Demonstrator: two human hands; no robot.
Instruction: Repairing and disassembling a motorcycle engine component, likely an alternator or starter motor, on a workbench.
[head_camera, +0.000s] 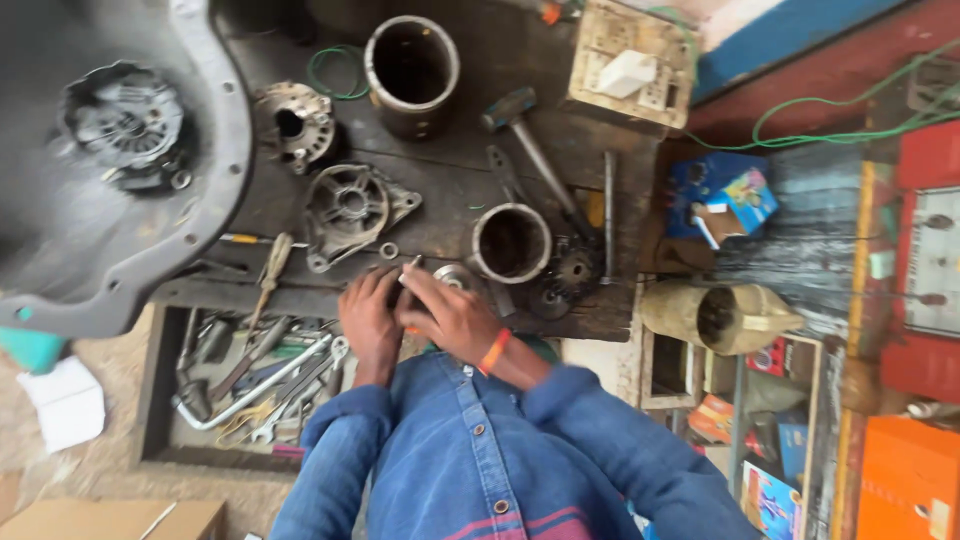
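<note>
Both hands at counter (560, 75) edge: left hand (370, 320) closed on a part I can't make out, right hand (452, 315) pinching small metal pin (411, 267). Metal cylinder (511, 243) just beside.

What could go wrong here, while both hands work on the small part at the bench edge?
The small metal part under the right hand and left hand lies near the bench edge, so it might drop into the open tool drawer. The loose washer nearby may get knocked off. The hammer and metal cylinder crowd the hands.
</note>
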